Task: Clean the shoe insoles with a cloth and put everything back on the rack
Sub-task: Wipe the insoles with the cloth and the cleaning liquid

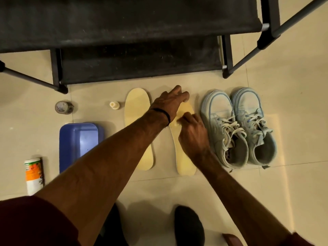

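Two pale yellow insoles lie side by side on the floor tiles. The left insole (pixel 137 125) lies partly under my left forearm. My left hand (pixel 170 102) reaches across and presses down on the toe end of the right insole (pixel 184 157), fingers spread. My right hand (pixel 192 134) grips a small pale cloth (pixel 179 119) against the middle of that insole; most of the cloth is hidden under the fingers. A pair of light blue sneakers (pixel 239 126) stands just right of the insoles. The black shoe rack (pixel 138 55) is beyond them.
A blue plastic tub (pixel 79 142) sits left of the insoles. A white and orange bottle (pixel 33 174) lies at the far left. A small cap (pixel 114 105) and a roll of tape (pixel 63 107) lie near the rack's leg. Black tripod legs (pixel 284 31) stand at right.
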